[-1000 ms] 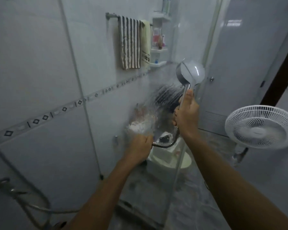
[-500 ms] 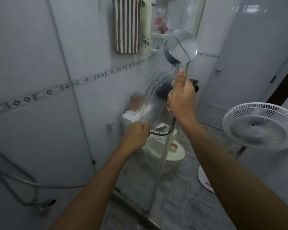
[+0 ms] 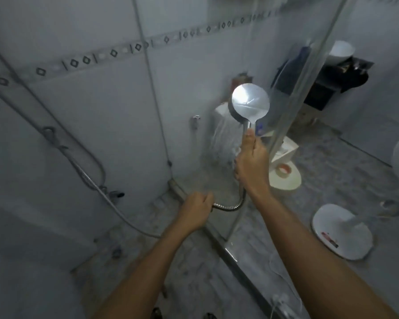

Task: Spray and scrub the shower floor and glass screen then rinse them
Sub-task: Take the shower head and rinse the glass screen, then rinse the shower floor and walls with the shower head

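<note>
My right hand [image 3: 251, 166] grips the handle of a round chrome shower head [image 3: 250, 102], thumb up along the stem. Water streams from the head onto the lower part of the glass screen [image 3: 219, 143], which is wet and blurred there. My left hand [image 3: 197, 209] grips the metal hose [image 3: 230, 205] a short way below the handle. The hose loops back along the wall to the left. The grey shower floor [image 3: 171, 256] lies below my arms, beside the screen's metal sill [image 3: 237, 256].
Through the glass stand a white toilet [image 3: 285, 173] and a dark sink cabinet [image 3: 332, 86]. A white fan base [image 3: 341, 231] sits on the floor at right. Tiled walls close in on the left, with a tap valve [image 3: 195, 120] low on the wall.
The view has tilted down. My right hand has lowered the shower head from the upper glass to the lower part. My left hand still holds the hose.
</note>
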Demonstrator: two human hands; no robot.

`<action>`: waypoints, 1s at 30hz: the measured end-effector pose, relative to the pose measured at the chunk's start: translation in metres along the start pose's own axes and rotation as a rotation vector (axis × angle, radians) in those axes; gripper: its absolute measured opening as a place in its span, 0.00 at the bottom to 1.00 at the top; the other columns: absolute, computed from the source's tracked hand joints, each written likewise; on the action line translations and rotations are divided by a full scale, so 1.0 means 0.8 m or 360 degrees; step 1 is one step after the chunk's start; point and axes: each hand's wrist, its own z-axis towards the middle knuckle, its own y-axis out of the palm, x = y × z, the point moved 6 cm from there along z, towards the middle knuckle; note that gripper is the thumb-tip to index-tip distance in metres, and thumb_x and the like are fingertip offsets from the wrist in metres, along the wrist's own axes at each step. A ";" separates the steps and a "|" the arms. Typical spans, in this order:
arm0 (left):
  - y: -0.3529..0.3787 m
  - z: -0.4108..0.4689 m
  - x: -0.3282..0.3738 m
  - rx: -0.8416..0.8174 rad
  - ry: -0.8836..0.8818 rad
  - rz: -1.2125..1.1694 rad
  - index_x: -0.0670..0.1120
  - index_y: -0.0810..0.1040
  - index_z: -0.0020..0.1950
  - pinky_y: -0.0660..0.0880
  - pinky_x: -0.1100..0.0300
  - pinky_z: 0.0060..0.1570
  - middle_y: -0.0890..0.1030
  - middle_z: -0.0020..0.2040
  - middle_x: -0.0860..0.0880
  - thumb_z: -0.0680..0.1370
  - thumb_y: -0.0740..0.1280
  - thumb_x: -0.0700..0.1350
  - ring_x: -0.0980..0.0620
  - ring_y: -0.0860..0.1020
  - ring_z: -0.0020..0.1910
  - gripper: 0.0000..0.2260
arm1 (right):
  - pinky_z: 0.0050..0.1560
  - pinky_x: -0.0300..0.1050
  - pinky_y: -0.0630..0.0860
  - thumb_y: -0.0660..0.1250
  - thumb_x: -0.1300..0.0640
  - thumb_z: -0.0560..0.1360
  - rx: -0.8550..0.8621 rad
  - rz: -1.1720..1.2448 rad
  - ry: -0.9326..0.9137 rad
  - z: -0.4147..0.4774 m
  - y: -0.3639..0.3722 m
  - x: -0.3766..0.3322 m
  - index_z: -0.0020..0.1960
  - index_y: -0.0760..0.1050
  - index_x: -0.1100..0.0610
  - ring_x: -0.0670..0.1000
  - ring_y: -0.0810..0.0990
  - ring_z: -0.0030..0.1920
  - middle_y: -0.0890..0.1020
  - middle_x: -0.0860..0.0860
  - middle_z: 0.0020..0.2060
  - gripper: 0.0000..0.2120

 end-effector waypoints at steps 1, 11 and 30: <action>0.004 -0.007 -0.018 0.0014 -0.0052 -0.0008 0.35 0.74 0.33 0.71 0.47 0.44 0.80 0.43 0.29 0.83 0.58 0.42 0.36 0.80 0.44 0.20 | 0.28 0.59 0.73 0.50 0.30 0.79 -0.0039 0.0042 0.0070 -0.010 0.010 0.016 0.35 0.65 0.45 0.54 0.70 0.27 0.68 0.52 0.27 0.24; -0.008 -0.129 -0.225 0.0135 -0.0673 -0.0076 0.48 0.67 0.29 0.69 0.52 0.42 0.81 0.41 0.33 0.83 0.58 0.40 0.40 0.79 0.41 0.22 | 0.24 0.39 0.64 0.51 0.34 0.81 -0.0461 0.0609 0.1032 -0.186 0.160 0.131 0.45 0.68 0.53 0.48 0.61 0.22 0.63 0.53 0.25 0.23; -0.002 -0.458 -0.491 0.0490 -0.1515 -0.0454 0.40 0.78 0.35 0.69 0.60 0.34 0.77 0.32 0.43 0.84 0.56 0.49 0.51 0.72 0.29 0.23 | 0.24 0.39 0.63 0.52 0.31 0.79 -0.1149 0.0520 0.1636 -0.550 0.315 0.143 0.41 0.67 0.56 0.50 0.62 0.21 0.65 0.53 0.25 0.29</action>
